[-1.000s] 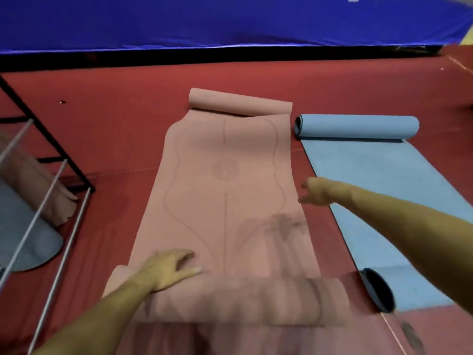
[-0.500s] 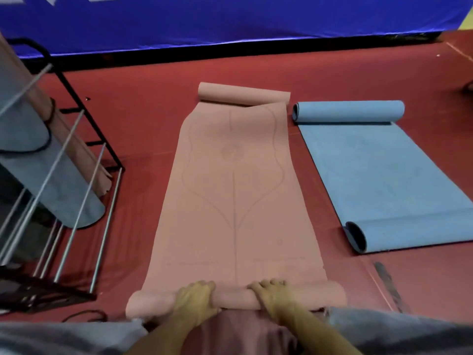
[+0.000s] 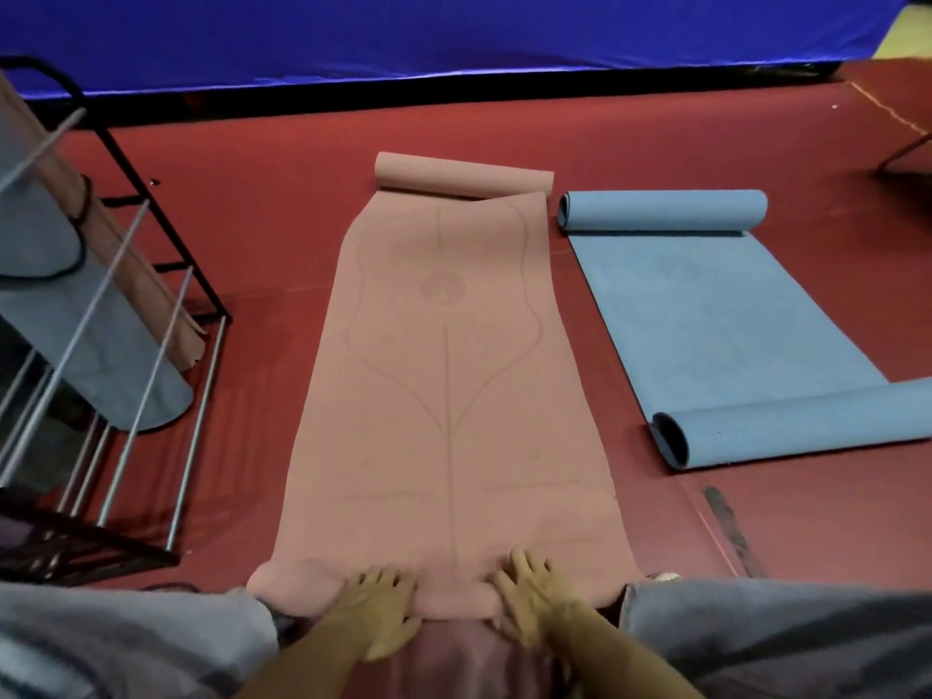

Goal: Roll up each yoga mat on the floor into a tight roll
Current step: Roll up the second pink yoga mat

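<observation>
Bottom centre: left hand (image 3: 375,605) and right hand (image 3: 529,592) pressing, fingers seemingly flat, on pink mat (image 3: 444,375) roll.

A black metal rack (image 3: 166,274) stands before a blue curtain (image 3: 454,32).

Both my hands down side by side, palms flat, fingers straight and pointing forward: left hand (image 3: 375,605), right hand (image 3: 529,595). Forearms reach in from below, knees either side.
</observation>
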